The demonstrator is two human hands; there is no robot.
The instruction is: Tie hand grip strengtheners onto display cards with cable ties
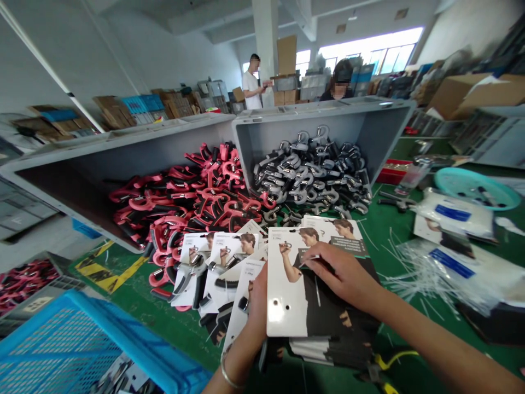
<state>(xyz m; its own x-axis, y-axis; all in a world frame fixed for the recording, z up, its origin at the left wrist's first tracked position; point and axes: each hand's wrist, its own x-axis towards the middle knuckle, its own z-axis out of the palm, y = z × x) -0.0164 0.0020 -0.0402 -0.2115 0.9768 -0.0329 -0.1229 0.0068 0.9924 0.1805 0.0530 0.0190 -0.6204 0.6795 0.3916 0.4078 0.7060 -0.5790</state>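
A white-and-black printed backing card [287, 301] faces me, with two punched holes near its lower left. My left hand [256, 303] is closed at the card's left edge, its fingertips hidden behind it. Over the card's upper middle, my right hand [342, 273] pinches a thin white cable tie [318, 291], which runs down across the dark print. Beneath the held card lies a stack of similar cards [314, 350]. To the left, several cards carry grey-and-black hand grip strengtheners [192, 271], overlapping one another.
Grey bins hold red hand grips [197, 197] and grey hand grips [305, 175]. Loose cable ties [414, 273] and bags of ties [459, 213] lie right, by a turquoise tray [478, 183]. Yellow-handled cutters [381, 369] and a blue crate [110, 328] are near me. Two people are beyond.
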